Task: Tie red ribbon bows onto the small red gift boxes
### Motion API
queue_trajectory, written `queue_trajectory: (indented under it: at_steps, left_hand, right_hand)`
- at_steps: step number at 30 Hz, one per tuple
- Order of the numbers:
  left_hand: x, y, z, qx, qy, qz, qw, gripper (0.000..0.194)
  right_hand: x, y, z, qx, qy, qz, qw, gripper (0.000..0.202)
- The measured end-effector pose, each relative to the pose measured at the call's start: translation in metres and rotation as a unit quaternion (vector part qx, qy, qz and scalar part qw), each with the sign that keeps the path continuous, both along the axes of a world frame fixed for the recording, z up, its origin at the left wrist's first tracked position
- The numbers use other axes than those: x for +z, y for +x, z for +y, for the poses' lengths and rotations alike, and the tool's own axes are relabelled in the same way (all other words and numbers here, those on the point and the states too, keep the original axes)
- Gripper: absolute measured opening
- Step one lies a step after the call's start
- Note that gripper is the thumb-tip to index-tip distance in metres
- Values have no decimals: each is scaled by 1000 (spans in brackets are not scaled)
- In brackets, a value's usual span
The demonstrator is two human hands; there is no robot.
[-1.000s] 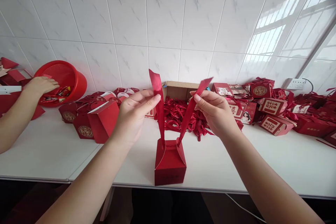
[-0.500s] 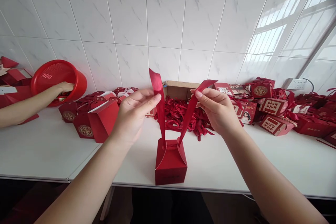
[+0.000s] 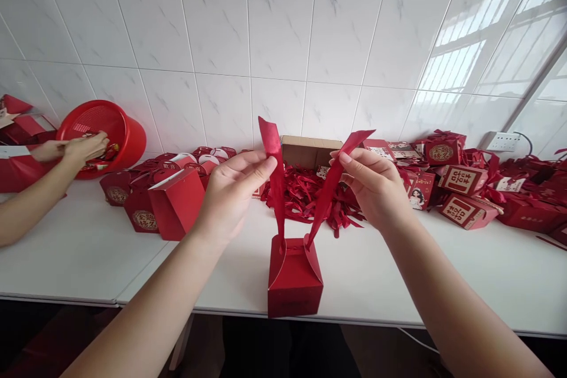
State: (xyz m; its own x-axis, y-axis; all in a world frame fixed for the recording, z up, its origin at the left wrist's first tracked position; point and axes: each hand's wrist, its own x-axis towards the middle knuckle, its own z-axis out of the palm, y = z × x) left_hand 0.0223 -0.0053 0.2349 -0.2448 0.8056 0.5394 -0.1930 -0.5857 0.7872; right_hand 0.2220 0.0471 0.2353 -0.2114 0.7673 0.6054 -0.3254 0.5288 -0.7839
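Note:
A small red gift box [image 3: 295, 292] is upright at the table's front edge, with a red ribbon [image 3: 278, 201] threaded through the holes in its top. Between thumb and fingers, my left hand [image 3: 234, 192] pinches one ribbon end. The other end is pinched by my right hand [image 3: 370, 186]. Both ribbon ends rise from the box in a V, with short tails sticking up past my fingers. Behind them lies a heap of loose red ribbons [image 3: 296, 195] in front of an open cardboard box [image 3: 305, 153].
Red gift boxes [image 3: 177, 204] stand on the left of the white table [image 3: 376, 277]; more boxes [image 3: 469, 211] are piled on the right. A co-worker's hands [image 3: 86, 147] are at a tipped red basket [image 3: 133, 139]. A power strip [image 3: 499, 142] sits by the tiled wall.
My hands, the ribbon and the gift box have shifted slightly right, both ends still pinched. The co-worker's hand has drawn back from inside the basket, and a second hand has appeared.

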Motion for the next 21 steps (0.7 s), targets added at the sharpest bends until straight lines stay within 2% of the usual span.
queue_trajectory:
  at_steps: [8, 14, 17, 21]
  left_hand:
    - [2, 3, 0, -22, -3, -2, 1000, 11]
    - [5, 9, -5, -14, -9, 80, 997, 16]
    - [4, 11, -9, -23, -27, 128, 991, 26]
    - [2, 13, -11, -22, -51, 192, 980, 33]
  right_hand:
    - [-2, -4, -1, 41, -25, 8, 999, 12]
    - [0, -16, -5, 23, -30, -59, 998, 15]
    - [2, -18, -12, 32, -3, -126, 991, 16]
    - [-2, -16, -18, 92, 56, -166, 980, 16]
